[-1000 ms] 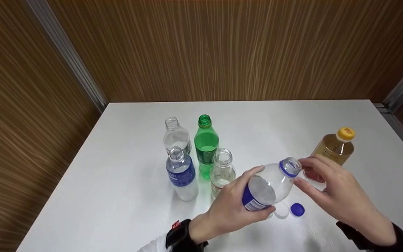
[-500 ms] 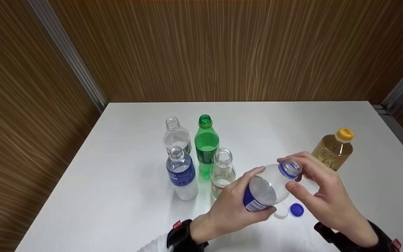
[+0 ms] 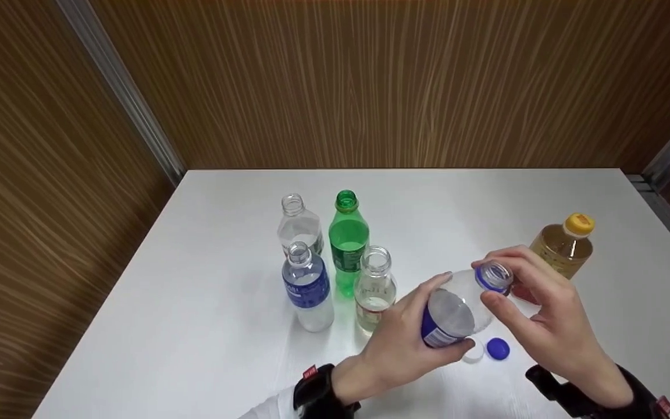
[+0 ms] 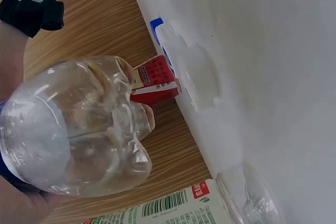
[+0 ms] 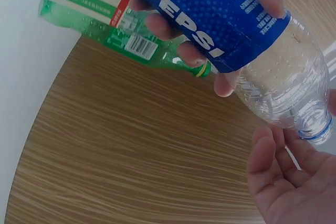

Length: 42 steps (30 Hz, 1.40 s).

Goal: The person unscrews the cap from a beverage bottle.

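My left hand (image 3: 402, 340) grips an uncapped clear Pepsi bottle (image 3: 451, 314) around its blue label (image 5: 199, 17). The bottle is tilted, its mouth to the right. At its neck, the thumb and fingers of my right hand (image 3: 550, 314) close on either side of the blue ring (image 3: 486, 279). Below the bottle, a blue cap (image 3: 498, 348) lies on the white table (image 3: 195, 291), next to a white cap (image 3: 474, 352) partly hidden by the bottle. The left wrist view shows the bottle's lobed base (image 4: 105, 129).
Left of my hands stand several uncapped bottles: a green one (image 3: 349, 233), a clear one (image 3: 300, 230), a blue-labelled one (image 3: 307, 288) and a wide-mouthed one (image 3: 375, 291). Behind my right hand is a yellow-capped bottle (image 3: 565, 247). A wood-grain panel (image 3: 370, 87) closes off the back.
My right fingers have moved left from the bottle's mouth to the ring around its neck. My left hand keeps its grip, and the head view has shifted slightly.
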Tool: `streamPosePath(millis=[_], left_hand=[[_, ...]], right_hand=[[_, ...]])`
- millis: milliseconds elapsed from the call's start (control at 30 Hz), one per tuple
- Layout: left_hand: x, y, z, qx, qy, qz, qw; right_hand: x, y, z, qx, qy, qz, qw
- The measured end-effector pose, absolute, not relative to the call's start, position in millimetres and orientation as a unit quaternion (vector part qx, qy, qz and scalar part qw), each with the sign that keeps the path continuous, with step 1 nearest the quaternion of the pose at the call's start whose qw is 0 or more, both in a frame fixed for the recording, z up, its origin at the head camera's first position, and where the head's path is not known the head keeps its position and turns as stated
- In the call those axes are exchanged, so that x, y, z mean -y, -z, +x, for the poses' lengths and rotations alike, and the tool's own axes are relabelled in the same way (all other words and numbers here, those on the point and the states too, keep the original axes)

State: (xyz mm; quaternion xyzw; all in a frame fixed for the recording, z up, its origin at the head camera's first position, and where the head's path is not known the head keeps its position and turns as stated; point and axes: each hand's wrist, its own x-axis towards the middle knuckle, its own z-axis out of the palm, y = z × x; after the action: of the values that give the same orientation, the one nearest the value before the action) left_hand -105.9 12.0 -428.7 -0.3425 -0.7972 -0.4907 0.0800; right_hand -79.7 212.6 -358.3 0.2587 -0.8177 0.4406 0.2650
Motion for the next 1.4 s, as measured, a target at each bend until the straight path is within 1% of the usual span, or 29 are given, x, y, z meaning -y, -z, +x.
streamPosePath(millis=[100, 300, 400, 567, 800, 1167, 1400], left_hand=[[-18.9, 427.9, -104.8, 0.806, 0.491, -0.314, 0.104], [-35.6, 423.6, -108.1, 0.808, 0.495, -0.276, 0.160], [-43.0, 422.7, -113.8, 0.808, 0.502, -0.244, 0.188], [-58.7, 424.7, -127.9, 0.805, 0.524, -0.190, 0.203], [-78.6, 428.6, -146.6, 0.794, 0.537, -0.140, 0.246], [-78.4, 434.2, -162.6, 0.798, 0.542, -0.076, 0.252], [-81.4, 437.6, -165.4, 0.797, 0.548, -0.067, 0.245]], right_hand=[[-213.0, 354.2, -81.8, 0.824, -0.430, 0.249, 0.271], [-214.6, 347.7, -90.8, 0.838, -0.386, 0.221, 0.317], [-212.4, 344.5, -100.1, 0.849, -0.356, 0.209, 0.330], [-207.4, 341.1, -122.6, 0.868, -0.311, 0.200, 0.331], [-203.3, 339.6, -149.1, 0.885, -0.290, 0.183, 0.315], [-188.8, 346.5, -180.0, 0.886, -0.313, 0.186, 0.286], [-186.9, 350.4, -187.0, 0.894, -0.309, 0.179, 0.272]])
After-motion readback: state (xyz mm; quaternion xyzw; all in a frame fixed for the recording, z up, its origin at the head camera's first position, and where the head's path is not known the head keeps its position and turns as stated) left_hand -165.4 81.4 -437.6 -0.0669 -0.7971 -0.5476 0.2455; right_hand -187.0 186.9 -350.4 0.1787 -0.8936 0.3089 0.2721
